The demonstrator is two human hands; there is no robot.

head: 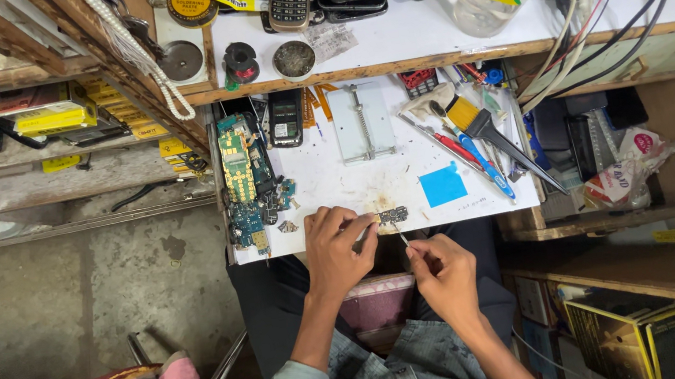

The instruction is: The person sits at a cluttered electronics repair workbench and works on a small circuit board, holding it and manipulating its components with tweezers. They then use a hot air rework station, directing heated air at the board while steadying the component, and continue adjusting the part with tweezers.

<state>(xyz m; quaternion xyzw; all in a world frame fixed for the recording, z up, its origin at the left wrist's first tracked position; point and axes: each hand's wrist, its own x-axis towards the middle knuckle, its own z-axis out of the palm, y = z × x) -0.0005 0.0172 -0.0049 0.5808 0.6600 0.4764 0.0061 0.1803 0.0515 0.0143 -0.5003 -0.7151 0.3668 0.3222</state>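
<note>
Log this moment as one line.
left hand: pins small circuit board on white bench | right hand: thin tool tip by board | blue square beside

Left hand [336, 252] palm down, fingers curled, pinching. Right hand [444, 276] just beside it, fingertips pinched together, both forearms bent inward.

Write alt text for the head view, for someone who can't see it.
At the near edge of a white worktable, the left hand presses down a small circuit board while the right hand holds a thin tool to it. Green circuit boards, a blue square, a metal holder and brushes lie around.
</note>
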